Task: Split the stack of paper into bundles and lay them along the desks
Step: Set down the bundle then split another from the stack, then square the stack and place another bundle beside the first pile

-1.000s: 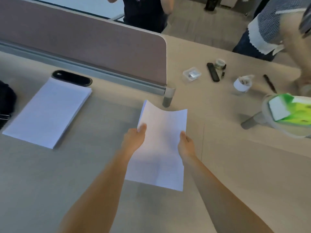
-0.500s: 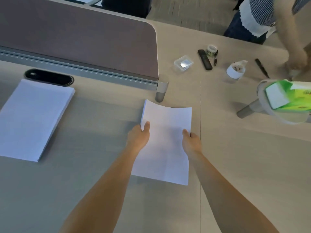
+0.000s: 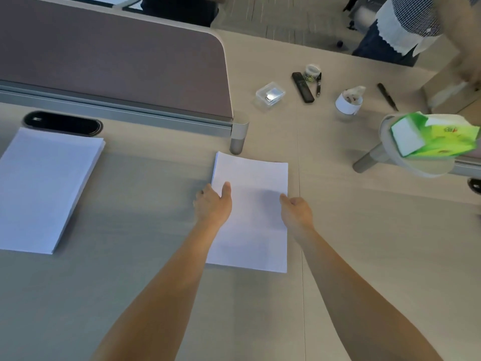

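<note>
A thin bundle of white paper [image 3: 253, 178] lies flat on the light wood desk [image 3: 364, 243], just in front of the partition's end post. My left hand [image 3: 212, 204] grips its left edge, thumb on top of the sheets. My right hand [image 3: 296, 212] rests at the bundle's right edge with the fingers curled; whether it still pinches the paper is unclear. A thicker stack of white paper [image 3: 44, 188] lies on the desk at the far left, apart from both hands.
A mauve partition [image 3: 112, 56] with a grey rail runs along the back left, a black cable slot [image 3: 62, 123] below it. Small items sit at the back: plastic box [image 3: 270, 94], black remote [image 3: 302, 87], pens, white cup [image 3: 348, 104]. Green tissue pack [image 3: 434, 136] at right. Another person [image 3: 406, 24] stands at the far right.
The bundle was held curved above the desk; it has come down and now lies flat. Both hands lowered with it and my view shifted right.
</note>
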A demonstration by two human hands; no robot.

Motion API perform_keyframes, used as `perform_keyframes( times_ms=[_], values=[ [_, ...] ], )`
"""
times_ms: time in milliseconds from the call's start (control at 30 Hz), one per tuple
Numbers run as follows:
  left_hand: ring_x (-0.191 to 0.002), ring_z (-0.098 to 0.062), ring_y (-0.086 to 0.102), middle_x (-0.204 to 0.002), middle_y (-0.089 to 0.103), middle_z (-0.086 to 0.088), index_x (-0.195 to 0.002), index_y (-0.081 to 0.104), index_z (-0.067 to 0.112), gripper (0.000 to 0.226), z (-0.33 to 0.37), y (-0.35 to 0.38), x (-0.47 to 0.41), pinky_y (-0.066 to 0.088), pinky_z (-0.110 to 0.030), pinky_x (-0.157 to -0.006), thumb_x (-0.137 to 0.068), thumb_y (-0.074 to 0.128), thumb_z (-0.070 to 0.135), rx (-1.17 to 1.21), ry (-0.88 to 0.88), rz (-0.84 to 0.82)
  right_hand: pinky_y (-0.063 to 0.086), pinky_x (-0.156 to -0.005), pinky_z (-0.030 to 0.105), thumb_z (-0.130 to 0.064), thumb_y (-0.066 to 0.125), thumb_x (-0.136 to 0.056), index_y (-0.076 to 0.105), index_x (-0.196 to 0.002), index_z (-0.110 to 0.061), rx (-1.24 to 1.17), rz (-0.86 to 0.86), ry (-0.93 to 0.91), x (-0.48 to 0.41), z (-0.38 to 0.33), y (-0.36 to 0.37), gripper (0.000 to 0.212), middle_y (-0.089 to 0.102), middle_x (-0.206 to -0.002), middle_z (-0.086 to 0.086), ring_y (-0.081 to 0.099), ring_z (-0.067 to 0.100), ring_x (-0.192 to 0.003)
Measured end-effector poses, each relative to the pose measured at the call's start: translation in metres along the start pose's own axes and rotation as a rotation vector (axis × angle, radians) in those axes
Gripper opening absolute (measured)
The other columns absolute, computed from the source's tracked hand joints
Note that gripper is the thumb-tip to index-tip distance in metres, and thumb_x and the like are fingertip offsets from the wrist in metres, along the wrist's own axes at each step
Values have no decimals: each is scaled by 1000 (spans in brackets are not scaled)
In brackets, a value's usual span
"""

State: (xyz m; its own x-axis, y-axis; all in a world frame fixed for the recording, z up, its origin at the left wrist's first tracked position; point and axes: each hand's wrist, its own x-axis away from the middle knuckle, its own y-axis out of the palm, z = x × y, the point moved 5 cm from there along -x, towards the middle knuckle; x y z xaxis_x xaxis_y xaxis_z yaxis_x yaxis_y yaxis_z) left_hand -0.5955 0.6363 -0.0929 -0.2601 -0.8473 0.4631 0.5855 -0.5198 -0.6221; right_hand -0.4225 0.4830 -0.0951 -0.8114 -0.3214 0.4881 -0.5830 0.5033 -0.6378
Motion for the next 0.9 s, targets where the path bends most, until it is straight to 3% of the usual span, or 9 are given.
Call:
perform_keyframes(
  times_ms=[133,267,367,433,567,800,900],
  values=[
    [-140,-34,30,-152,33,-17,-149,23,3,77,5,1,16,28,-46,-112,-95,37,57,53,-12,-21,36,-53,28,-46,49,-92,53,-80,-13,-55,-61,-15,9,3,-16,35,54,-74,2,52,22,-69],
    [-142,-33,28,-155,28,-16,-150,20,4,79,13,-2,52,29,-46,-113,-94,38,56,88,-10,23,39,-56,27,-43,52,-89,53,-70,-17,-149,-62,-121,24,11,-54,32,53,-67,-1,49,20,-64],
    [-144,-30,27,-157,26,-12,-152,18,7,77,32,7,98,27,-43,-112,-95,35,57,77,12,18,53,-73,44,-42,57,-84,61,-64,-18,-291,-105,-154,42,31,-98,31,62,-67,3,58,21,-69],
    [-143,-29,29,-157,28,-10,-152,19,8,77,48,21,135,28,-42,-112,-95,34,59,92,38,0,55,-82,47,-35,60,-86,64,-66,-16,-409,-140,-170,54,50,-134,28,66,-70,7,62,23,-73],
    [-141,-30,33,-156,31,-11,-151,23,7,76,90,64,221,29,-39,-111,-96,34,58,96,126,-1,53,-78,38,-18,57,-94,64,-74,-9,-594,-191,-193,81,96,-229,23,64,-76,12,63,24,-72],
    [-134,-29,43,-146,46,-13,-145,36,8,64,190,166,376,32,-34,-107,-96,44,48,162,237,-40,53,-70,31,-22,56,-94,65,-82,-9,-694,-122,-168,118,205,-413,20,67,-78,11,64,25,-72],
    [-113,-31,59,-124,63,-14,-121,56,9,61,223,216,417,45,-40,-100,-85,49,57,255,244,-161,52,-71,31,-26,57,-94,66,-86,-10,-674,-76,-158,129,249,-475,19,69,-81,8,66,23,-73]
  ],
)
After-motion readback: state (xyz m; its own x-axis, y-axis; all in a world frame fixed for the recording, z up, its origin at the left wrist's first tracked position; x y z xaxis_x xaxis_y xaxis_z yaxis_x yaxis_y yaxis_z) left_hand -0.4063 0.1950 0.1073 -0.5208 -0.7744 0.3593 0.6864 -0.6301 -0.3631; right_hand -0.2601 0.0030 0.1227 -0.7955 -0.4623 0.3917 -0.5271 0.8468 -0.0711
